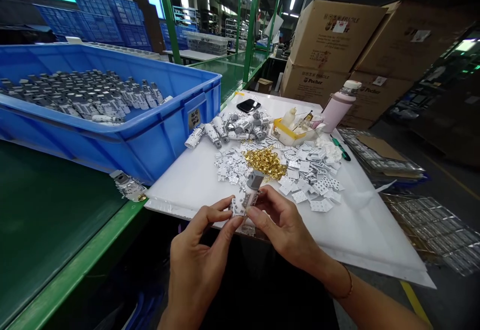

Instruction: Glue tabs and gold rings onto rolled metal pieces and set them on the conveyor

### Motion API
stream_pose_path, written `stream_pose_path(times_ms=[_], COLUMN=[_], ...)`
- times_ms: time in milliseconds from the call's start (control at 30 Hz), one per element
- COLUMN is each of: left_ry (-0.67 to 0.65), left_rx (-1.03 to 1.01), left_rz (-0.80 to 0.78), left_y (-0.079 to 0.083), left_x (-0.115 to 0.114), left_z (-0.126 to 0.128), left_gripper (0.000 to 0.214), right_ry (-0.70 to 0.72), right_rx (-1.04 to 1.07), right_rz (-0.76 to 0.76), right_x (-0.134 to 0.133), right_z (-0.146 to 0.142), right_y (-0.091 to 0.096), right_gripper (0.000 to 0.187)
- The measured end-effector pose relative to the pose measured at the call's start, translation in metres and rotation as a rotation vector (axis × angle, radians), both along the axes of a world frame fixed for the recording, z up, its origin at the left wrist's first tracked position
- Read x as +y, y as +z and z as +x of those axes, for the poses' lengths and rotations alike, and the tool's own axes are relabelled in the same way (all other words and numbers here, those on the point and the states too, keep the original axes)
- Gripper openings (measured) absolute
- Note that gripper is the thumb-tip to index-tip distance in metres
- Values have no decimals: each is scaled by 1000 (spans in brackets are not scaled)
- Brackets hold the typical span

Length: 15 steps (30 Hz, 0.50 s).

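Two bare hands work at the near edge of a white plastic board (pixel 360 225) laid on a green-edged bench (pixel 48 220). The left hand (pixel 198 252) and right hand (pixel 285 225) hold a small grey-and-white metal unit (pixel 249 195) just above the board, the fingers (pixel 262 211) of both hands pressed together on it from either side, clamping it between them. Beyond the hands, two heaps of small white perforated metal plates (pixel 311 175) flank a pile of shiny gold-coloured pieces (pixel 265 162), so much loose stock is left. Farther along the board lies a cluster of silver-and-white metal units (pixel 232 127), and many more stand in rows in a large blue plastic crate (pixel 202 105), which suggests that a good number are done. One similar silver unit (pixel 127 185) lies on the green bench surface beside the crate. A yellow-and-white plastic tray (pixel 288 132), a black phone (pixel 248 105) and a pale pink flask (pixel 337 105) stand at the board's far end.
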State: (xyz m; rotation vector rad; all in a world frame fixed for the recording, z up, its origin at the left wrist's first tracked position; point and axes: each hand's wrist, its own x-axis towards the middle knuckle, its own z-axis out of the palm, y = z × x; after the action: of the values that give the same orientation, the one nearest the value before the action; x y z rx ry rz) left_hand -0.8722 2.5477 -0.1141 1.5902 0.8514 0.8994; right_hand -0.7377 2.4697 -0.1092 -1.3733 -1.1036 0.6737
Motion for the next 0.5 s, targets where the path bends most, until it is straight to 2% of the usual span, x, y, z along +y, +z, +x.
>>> stream_pose_path(times_ms=[133,200,300,500], left_ry=[-171,-258,-312,-277], left_rx=[-51,-63,-82,-94], left_rz=[-349,-451,-479,-472], left_y=[1,2,0,-5], left_x=[10,13,13,12], left_z=[-1,-1,0,0], left_gripper=[21,23,23,22], right_ry=[-28,-36,-21,22], right_rx=[-170,-219,-222,-173], right_rz=[-79,-100,-113,-118], right_x=[-1,-2,-3,-4], right_z=[9,12,14,14], right_y=[11,16,20,20], right_gripper=[11,10,11,21])
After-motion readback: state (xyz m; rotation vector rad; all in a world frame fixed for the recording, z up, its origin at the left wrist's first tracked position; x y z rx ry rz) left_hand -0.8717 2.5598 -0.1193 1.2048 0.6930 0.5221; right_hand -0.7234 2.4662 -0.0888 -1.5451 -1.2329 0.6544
